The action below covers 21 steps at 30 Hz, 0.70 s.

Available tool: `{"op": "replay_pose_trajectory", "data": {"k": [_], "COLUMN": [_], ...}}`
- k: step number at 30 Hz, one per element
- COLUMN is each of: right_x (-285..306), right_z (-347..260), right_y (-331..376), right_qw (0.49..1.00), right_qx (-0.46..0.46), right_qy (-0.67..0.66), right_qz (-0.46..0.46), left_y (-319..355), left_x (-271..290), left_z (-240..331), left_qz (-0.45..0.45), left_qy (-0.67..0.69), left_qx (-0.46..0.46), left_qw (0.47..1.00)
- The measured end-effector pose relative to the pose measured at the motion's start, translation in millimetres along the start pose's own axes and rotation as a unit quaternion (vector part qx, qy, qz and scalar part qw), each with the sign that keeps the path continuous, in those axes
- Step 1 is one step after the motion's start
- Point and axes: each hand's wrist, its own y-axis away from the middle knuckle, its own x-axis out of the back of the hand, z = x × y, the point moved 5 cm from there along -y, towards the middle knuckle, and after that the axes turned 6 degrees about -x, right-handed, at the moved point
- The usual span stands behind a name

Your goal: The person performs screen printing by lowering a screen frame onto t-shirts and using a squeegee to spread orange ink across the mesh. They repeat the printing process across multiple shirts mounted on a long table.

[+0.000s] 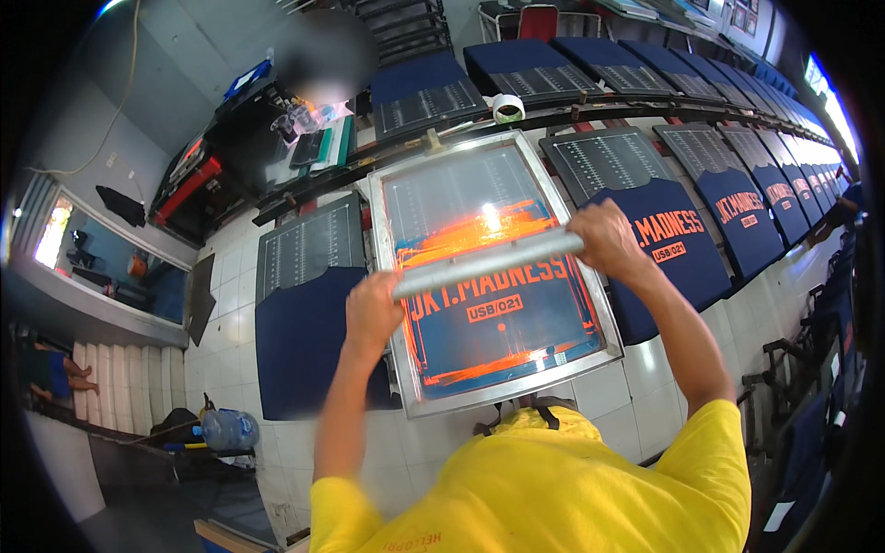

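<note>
A squeegee (489,262) with a long pale handle lies across a screen printing frame (498,400). My left hand (372,313) is wrapped round its left end and my right hand (605,241) round its right end. Bright orange ink (475,230) is spread on the mesh beyond the squeegee, with more orange streaks along the near edge and sides. Orange lettering shows through the mesh on the near side. The metal-edged frame rests over a printing board, with dark blue fabric visible beneath the mesh.
Left of the frame, a dark blue shirt (304,332) covers a board. Printed blue shirts (666,235) on boards run off to the right. Behind a rail, more boards form another row; a roll of tape (508,108) sits there. A water jug (229,429) stands lower left.
</note>
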Motion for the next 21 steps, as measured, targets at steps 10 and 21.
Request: {"op": "replay_pose_trajectory", "data": {"k": [10,21], "right_x": [-33.3,-43.1], "right_z": [-53.9,-79.8], "right_y": [159.7,206.3], "right_qw": [0.997,0.983], "right_qx": [-0.039,-0.076], "right_qy": [-0.023,-0.008], "right_qz": [-0.065,-0.168], "left_y": [152.4,207.3], "left_x": [-44.2,-70.3], "left_z": [60.8,81.3], "left_qz": [-0.053,-0.094], "left_qy": [0.042,0.097], "left_qx": [0.034,0.032], "left_qw": [0.997,0.990]}}
